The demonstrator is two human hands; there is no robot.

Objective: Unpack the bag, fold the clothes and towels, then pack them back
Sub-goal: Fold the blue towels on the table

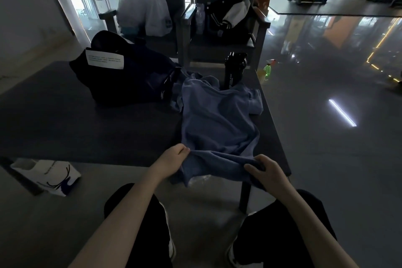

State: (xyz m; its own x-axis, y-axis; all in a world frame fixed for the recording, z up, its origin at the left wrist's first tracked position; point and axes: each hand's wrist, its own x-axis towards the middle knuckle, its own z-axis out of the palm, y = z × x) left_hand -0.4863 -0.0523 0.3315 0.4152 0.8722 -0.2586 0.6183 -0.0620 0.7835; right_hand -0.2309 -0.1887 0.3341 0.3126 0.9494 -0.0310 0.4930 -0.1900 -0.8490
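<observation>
The left hand [174, 156] and right hand [266, 169] each pinch the near hem of a blue T-shirt [217, 119], fingers curled into the cloth. The shirt stretches away ahead of both hands, a soft matte knit, rumpled, with its sleeves bunched at the far end. A clean fold probably needs the hem pulled taut and level first. The dark, slumped duffel bag [130, 80] sits beyond the left hand.

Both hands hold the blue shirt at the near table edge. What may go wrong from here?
1. The far end of the blue shirt lies bunched at the foot of the black bottle; a pull toward the person might tip it.
2. The left hand and right hand pinch only the hem, which hangs past the table edge; a lost grip might let it slide off.
</observation>
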